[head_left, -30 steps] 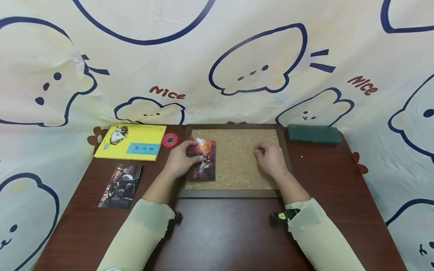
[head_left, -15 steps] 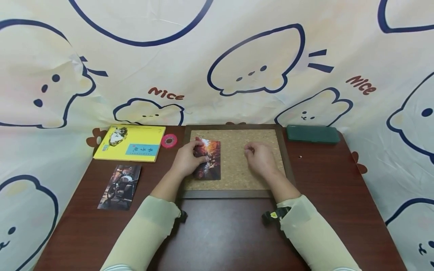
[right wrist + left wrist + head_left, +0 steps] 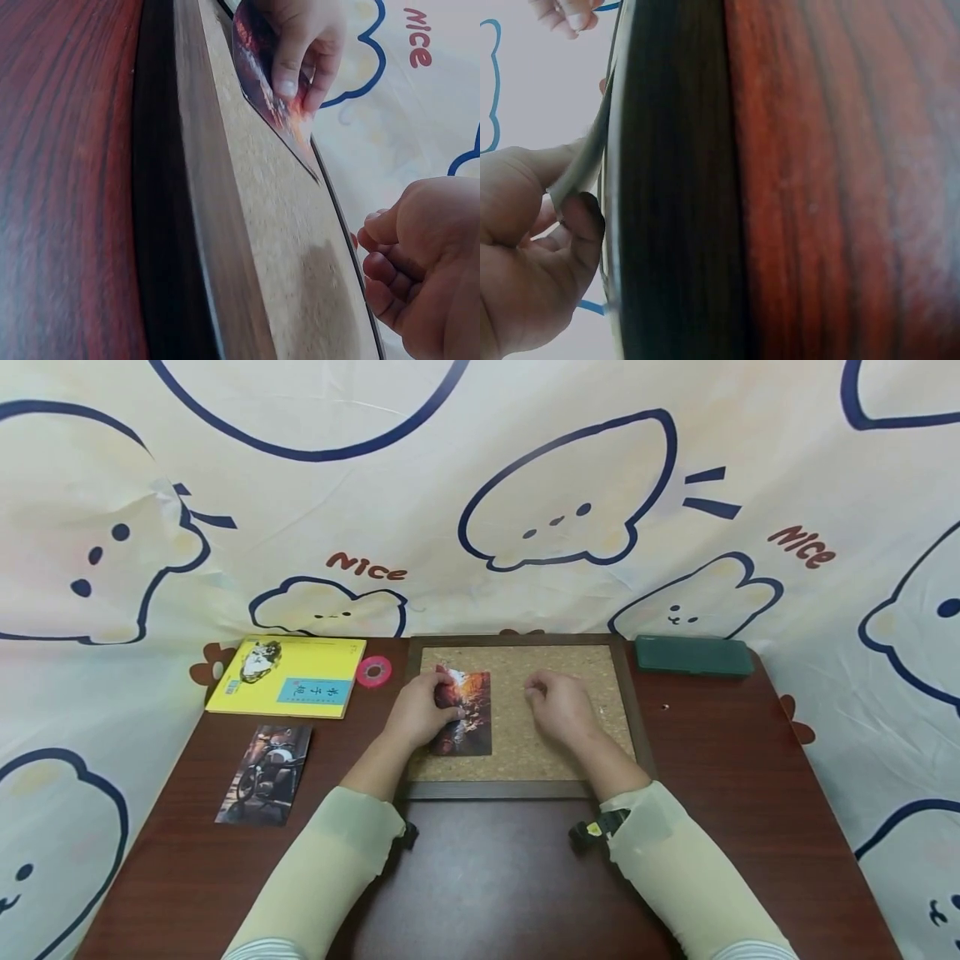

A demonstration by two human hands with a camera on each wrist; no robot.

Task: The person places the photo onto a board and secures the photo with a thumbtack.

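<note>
Between thumb and fingers, my left hand [image 3: 420,707] pinches the left edge of a glossy photo print [image 3: 472,714] with an orange, fiery scene. The print is over the left half of a framed cork board [image 3: 517,766]. In the right wrist view, the print [image 3: 262,90] stands at a slant to the cork, its lower edge close to it. My right hand [image 3: 564,708] hovers over the right half of the board, fingers curled and thumb against the forefinger. In the left wrist view, a tiny dark point shows at the fingertips of that right hand [image 3: 566,15]; most of it is hidden.
A motorcycle photo [image 3: 264,775] lies on the table at left, below a yellow book [image 3: 262,689]. Next to the book is a pink tape roll [image 3: 374,672]. At the back right are a green case [image 3: 693,656] and a tiny pin-like thing [image 3: 665,707].
My left hand has shifted right, taking the photo print further onto the cork board. My right hand has moved left toward the print, keeping its pinched shape.
</note>
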